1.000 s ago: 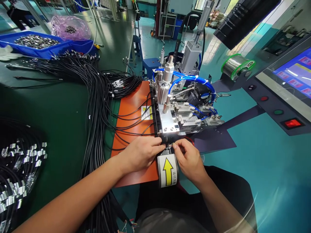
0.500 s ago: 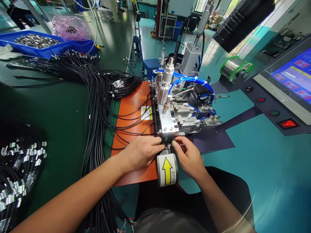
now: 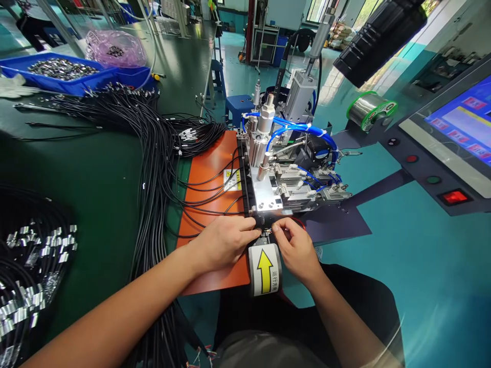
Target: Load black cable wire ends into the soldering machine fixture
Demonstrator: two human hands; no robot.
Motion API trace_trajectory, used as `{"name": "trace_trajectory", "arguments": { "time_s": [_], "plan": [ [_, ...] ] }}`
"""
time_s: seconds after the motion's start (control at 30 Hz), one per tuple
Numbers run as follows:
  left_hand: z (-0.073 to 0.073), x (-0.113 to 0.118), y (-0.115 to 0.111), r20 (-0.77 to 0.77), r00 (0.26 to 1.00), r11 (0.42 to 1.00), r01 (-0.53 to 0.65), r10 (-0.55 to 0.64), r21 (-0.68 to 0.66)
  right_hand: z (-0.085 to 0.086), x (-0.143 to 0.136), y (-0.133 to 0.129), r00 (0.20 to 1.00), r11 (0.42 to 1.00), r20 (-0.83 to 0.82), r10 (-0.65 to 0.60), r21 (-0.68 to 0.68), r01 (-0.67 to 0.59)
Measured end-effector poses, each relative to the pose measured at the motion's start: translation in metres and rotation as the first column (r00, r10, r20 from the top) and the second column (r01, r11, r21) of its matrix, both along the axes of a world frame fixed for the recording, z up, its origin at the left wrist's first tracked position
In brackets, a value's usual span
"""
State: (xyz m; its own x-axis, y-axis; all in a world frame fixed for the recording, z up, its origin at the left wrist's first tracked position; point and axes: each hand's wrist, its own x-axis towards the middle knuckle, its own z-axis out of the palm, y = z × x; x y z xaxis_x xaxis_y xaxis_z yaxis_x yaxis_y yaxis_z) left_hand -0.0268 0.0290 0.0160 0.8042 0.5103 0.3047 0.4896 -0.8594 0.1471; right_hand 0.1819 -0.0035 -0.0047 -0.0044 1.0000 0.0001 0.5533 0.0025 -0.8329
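At the near end of the benchtop machine point(image 3: 264, 194), my left hand point(image 3: 224, 240) is closed, thumb and forefinger pinched together. A black cable point(image 3: 187, 236) runs in beneath it, and its end is hidden by the fingers. Just to the right, my right hand point(image 3: 295, 248) pinches something too small to make out, beside a tiny metal piece point(image 3: 267, 232) between the two hands. A thin red wire point(image 3: 301, 222) shows behind the right-hand knuckles. Below the fingertips sits a round drum point(image 3: 264, 271) with a yellow arrow label.
Several black cables point(image 3: 153, 204) lie in a thick bundle left of the orange board point(image 3: 215, 276). More cables with metal ends point(image 3: 38, 266) sit at lower left. A blue tray point(image 3: 84, 82) holds small metal parts. On the right are a solder spool point(image 3: 370, 111) and a control panel point(image 3: 433, 168).
Both hands stay at the same spot on the machine, with only slight finger movement. The red wire behind my right hand has come into sight. The view has shifted very slightly.
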Motion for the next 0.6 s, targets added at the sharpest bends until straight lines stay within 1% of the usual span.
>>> {"name": "trace_trajectory", "arguments": {
  "time_s": [0.17,0.3,0.4,0.53,0.6],
  "plan": [
    [0.002,0.000,-0.001,0.005,1.000,1.000,0.005,-0.005,0.000,-0.006,0.000,0.002,1.000,1.000,-0.008,-0.004,-0.003,0.004],
    [0.002,0.000,-0.001,0.009,1.000,1.000,-0.001,0.001,-0.013,-0.013,0.002,0.002,0.987,0.995,-0.157,-0.026,-0.097,0.011],
    [0.003,0.000,-0.001,-0.001,1.000,1.000,-0.003,0.003,-0.018,-0.012,0.001,0.001,0.972,0.991,-0.227,-0.061,-0.129,0.032],
    [0.007,0.001,-0.002,-0.053,0.999,0.999,-0.012,0.010,-0.031,-0.004,-0.005,0.000,0.987,0.995,-0.151,-0.059,-0.090,0.046],
    [0.010,0.000,-0.004,-0.089,0.996,0.999,-0.021,0.016,-0.048,-0.002,-0.007,0.000,0.991,0.996,-0.124,-0.058,-0.071,0.049]
  ]
}}
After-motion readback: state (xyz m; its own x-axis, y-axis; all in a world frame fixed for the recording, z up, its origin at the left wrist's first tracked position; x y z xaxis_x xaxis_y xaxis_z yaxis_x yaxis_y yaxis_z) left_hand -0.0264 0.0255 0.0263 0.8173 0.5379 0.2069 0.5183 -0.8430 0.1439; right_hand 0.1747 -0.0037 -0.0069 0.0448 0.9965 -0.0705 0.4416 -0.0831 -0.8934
